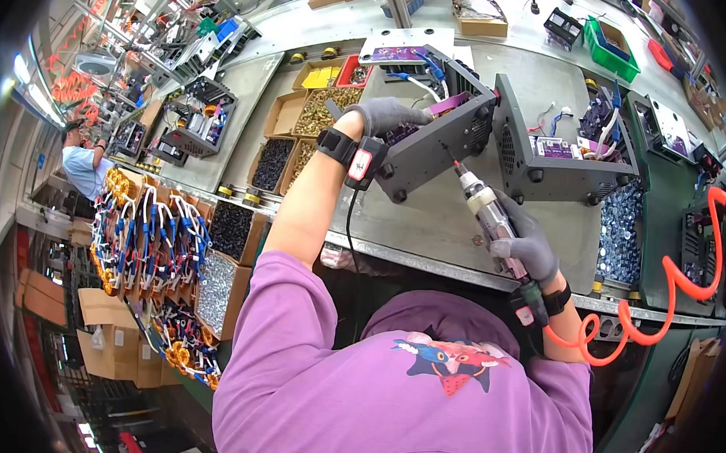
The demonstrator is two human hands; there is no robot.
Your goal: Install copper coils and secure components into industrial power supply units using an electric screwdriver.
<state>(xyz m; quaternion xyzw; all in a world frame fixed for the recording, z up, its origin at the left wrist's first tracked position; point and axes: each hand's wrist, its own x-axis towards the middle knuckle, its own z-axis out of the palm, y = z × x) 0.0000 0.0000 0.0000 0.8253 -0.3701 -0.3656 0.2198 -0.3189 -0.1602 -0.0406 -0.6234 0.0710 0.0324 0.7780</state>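
My left hand (388, 114), in a grey glove, grips a dark grey metal housing (443, 149) and holds it tilted, its flat outer face toward me. Some of its fingertips are hidden inside the housing, among purple circuit boards and wires. In my gloved right hand (528, 243) is a pneumatic screwdriver (487, 206), its bit pointing up and left at the housing's face. Whether the tip touches a screw, I cannot tell. A second, similar housing (556, 172) stands just to the right, with boards and cables inside.
Cardboard trays hold brass parts (323, 111) and black screws (273, 162) at the left. Wired orange coils (118, 185) hang lower left. A coiled orange air hose (675, 281) loops at the right, near a bin of silvery fasteners (619, 234). A green basket (609, 55) sits far right.
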